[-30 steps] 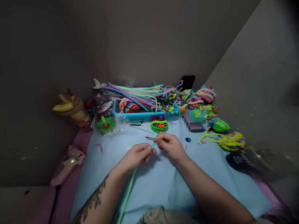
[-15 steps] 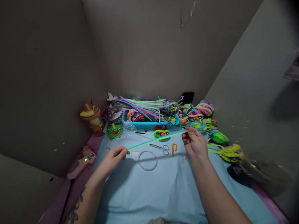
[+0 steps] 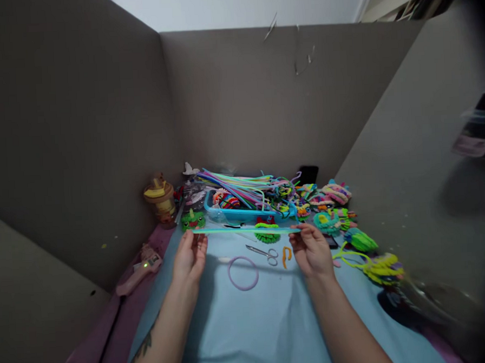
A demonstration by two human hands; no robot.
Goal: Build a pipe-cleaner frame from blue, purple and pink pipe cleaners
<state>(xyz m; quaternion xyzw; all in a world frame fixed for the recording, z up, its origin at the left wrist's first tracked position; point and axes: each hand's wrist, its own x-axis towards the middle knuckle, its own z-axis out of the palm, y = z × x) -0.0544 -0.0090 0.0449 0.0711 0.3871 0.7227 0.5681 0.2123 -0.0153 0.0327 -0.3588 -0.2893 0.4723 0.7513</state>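
Observation:
Between my hands stretches a pair of pipe cleaners (image 3: pixel 241 231), one light green and one blue, lying side by side and almost level above the table. My left hand (image 3: pixel 189 254) pinches their left end, and my right hand (image 3: pixel 311 248) pinches the right end. Below them on the blue cloth (image 3: pixel 242 322) lie a lilac ring (image 3: pixel 244 288), metal scissors (image 3: pixel 262 251) and a bent orange pipe cleaner (image 3: pixel 286 256). Just behind the held stems is a fuzzy green figure (image 3: pixel 267 235), partly covered by them. Another green figure (image 3: pixel 193 220) sits behind my left hand.
A blue tray (image 3: pixel 244 215) piled with colourful pipe cleaners (image 3: pixel 234 183) stands at the back. Several fuzzy figures (image 3: pixel 383 266) line the right side. At left are a pink glue gun (image 3: pixel 139 271) and a brown cup (image 3: pixel 161 202). Grey panels (image 3: pixel 255 105) enclose the table.
My left hand has moved up and turned palm inward, so the pipe cleaners have gone from slanted to nearly level. The camera view has tilted upward.

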